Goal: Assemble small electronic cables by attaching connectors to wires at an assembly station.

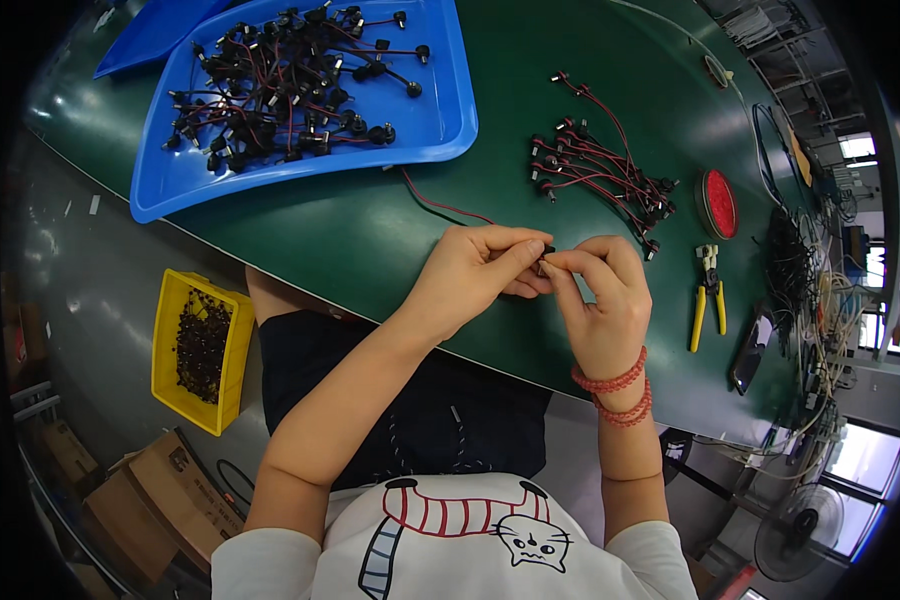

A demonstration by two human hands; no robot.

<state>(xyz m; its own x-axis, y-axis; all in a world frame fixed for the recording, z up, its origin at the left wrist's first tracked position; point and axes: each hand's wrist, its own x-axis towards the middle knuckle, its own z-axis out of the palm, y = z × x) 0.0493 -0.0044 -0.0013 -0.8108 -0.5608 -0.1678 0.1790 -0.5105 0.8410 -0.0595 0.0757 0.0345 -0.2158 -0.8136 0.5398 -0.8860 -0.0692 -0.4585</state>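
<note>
Left hand point(460, 272) and right hand point(611, 295) both pinching the small black connector point(549, 250), fingertips nearly meeting over the green table point(370, 232), so neither's nearer. Red-black cable point(444, 208) runs up-left from behind the left fingers toward the blue tray point(457, 130); connector's long axis too covered to call.

A green table point(370, 230) spans a grey floor point(100, 260) – bright windows point(863, 462) glow at right

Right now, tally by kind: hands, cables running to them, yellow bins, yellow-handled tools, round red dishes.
Left hand and right hand: 2
Cable: 1
Yellow bin: 1
Yellow-handled tool: 1
Round red dish: 1
Total: 6
</note>
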